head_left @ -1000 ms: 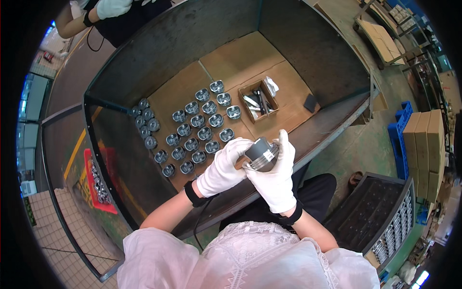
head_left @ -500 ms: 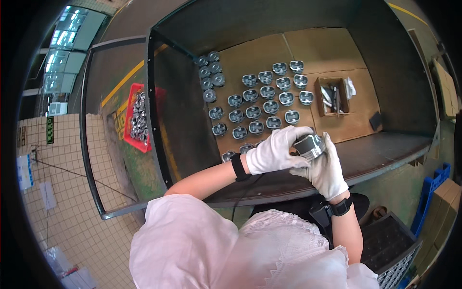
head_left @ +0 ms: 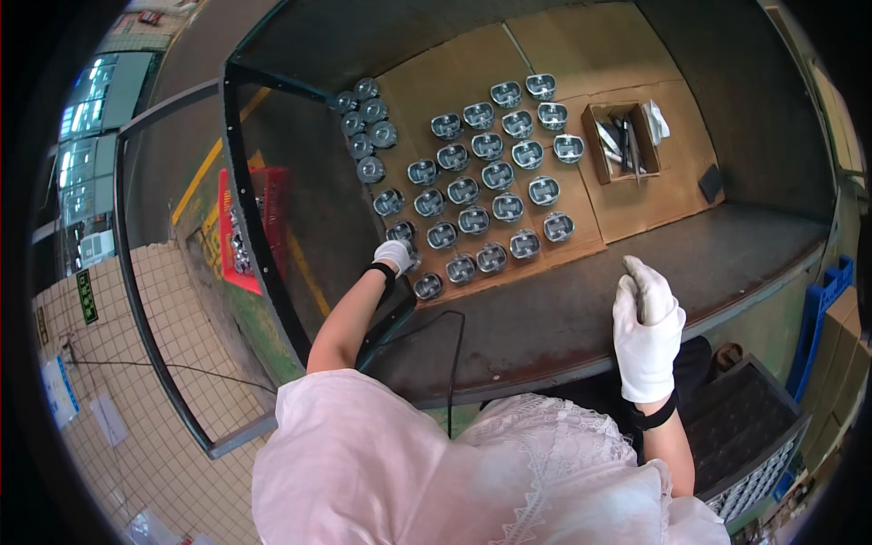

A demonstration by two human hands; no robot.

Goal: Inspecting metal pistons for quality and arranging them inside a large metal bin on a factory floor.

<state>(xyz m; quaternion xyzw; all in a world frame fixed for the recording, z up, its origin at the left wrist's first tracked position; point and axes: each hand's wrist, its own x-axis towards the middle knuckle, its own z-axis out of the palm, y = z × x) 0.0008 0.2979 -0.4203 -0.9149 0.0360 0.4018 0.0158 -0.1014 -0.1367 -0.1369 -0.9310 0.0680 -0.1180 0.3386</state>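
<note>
Metal pistons (head_left: 473,220) stand in slanting rows on the cardboard (head_left: 581,204), their hollow sides up. My left hand (head_left: 394,254), in a white glove, reaches to the near left of these rows. Its fingers close on a piston (head_left: 414,261) that shows only in part behind them, beside another piston (head_left: 401,232). My right hand (head_left: 648,327), also gloved in white, hovers over the front edge of the dark metal bench (head_left: 545,304). Its fingers stretch forward, thumb side slightly apart, and nothing is in them.
Several round metal parts (head_left: 372,111) cluster at the back left. An open box (head_left: 610,173) with pens or slim tools sits at the right. A black cable (head_left: 459,350) hangs over the front edge. Left of the bench's metal wall is a red crate (head_left: 227,250) of metal parts.
Both hands held a piston together in front of me. My left hand has swung left with a piston to a gap in the rows; my right hand has let go and moved slightly right.
</note>
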